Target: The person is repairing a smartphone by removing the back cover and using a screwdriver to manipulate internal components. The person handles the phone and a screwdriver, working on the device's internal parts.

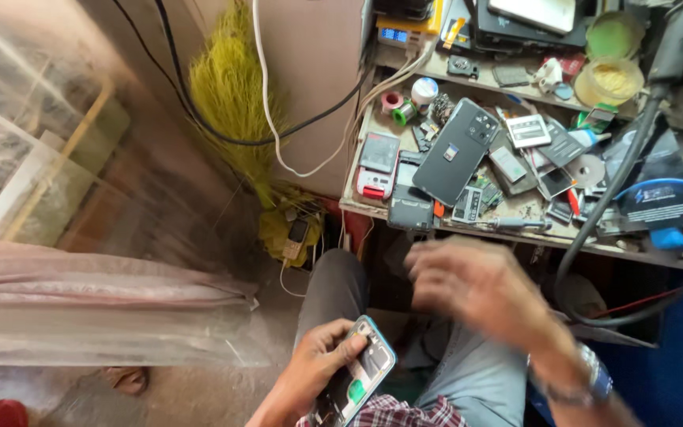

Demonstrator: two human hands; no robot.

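Your left hand (314,372) is wrapped around an opened phone (363,372) down by your lap, thumb lying across it; the phone has a teal-blue frame, the back is off so the dark insides show, and there's a green patch near the lower end; it sits tilted just above your grey trouser leg (333,289). Your right hand (476,289) is up in the air below the bench edge, holding nothing that I can see, fingers loosely curled; it's too blurred to tell more than that; a wristwatch (594,375) sits on that wrist. One phone in hand, one bigger dark phone (456,150) lying face down on the cluttered workbench (515,213), with one red and grey gadget (377,164) just left of it. Two round plastic tubs on the shelf above; the green tub (615,33) looks green inside, the yellow tub (615,81) holds something yellowish, can't tell what. One yellow-green broom (235,95) leans against the wall beside the bench.
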